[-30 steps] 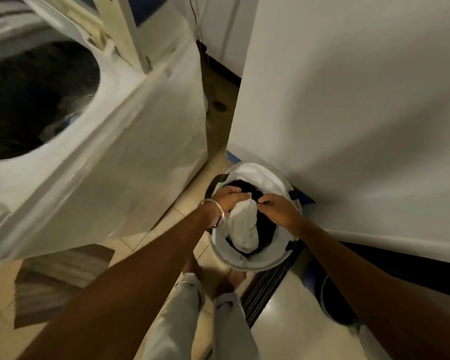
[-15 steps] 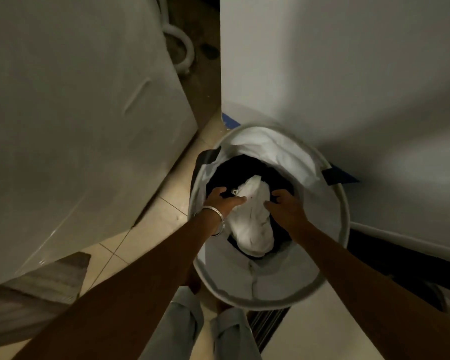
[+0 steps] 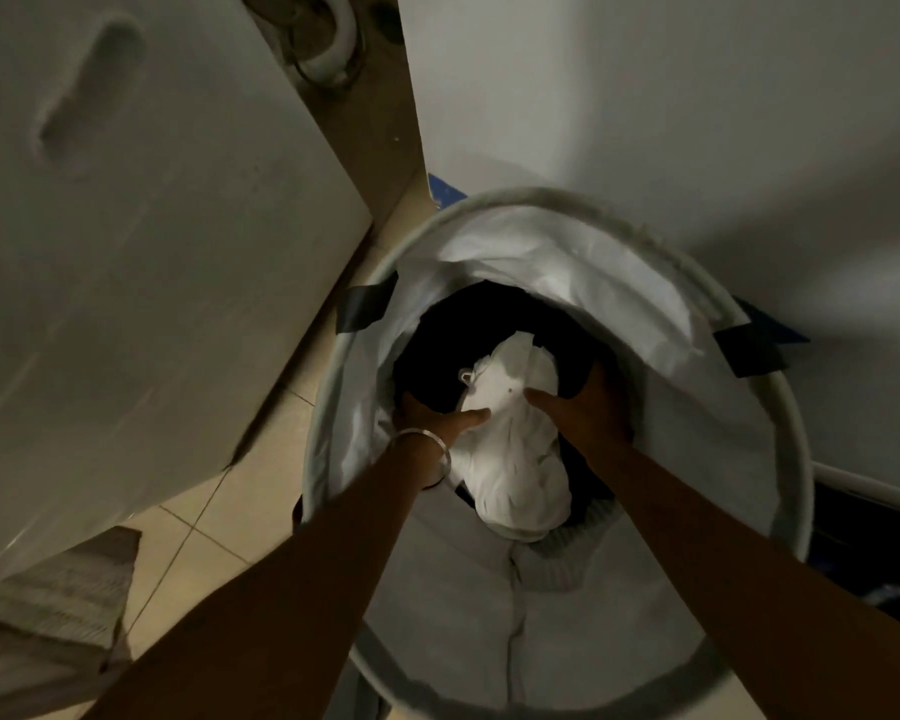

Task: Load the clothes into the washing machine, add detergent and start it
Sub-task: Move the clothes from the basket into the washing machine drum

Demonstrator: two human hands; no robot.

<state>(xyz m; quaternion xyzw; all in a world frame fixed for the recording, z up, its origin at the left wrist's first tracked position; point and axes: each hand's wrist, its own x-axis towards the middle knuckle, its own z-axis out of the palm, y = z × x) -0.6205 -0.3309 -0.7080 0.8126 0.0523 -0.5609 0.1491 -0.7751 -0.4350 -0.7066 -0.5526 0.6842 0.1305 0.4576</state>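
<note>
Both hands reach into a white laundry hamper (image 3: pixel 739 439) beside the washing machine (image 3: pixel 141 262). The left hand (image 3: pixel 435 415) and right hand (image 3: pixel 583 407) grip a white garment (image 3: pixel 515 444) lying on dark clothes (image 3: pixel 448 350); a bangle (image 3: pixel 430 449) circles the left wrist.

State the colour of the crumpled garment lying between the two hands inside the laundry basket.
White, on top of dark clothes; the head view shows the garment clearly.

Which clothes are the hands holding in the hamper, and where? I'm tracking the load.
Both hands, left hand and right hand, grip the white garment at its upper sides, over dark clothes.
</note>
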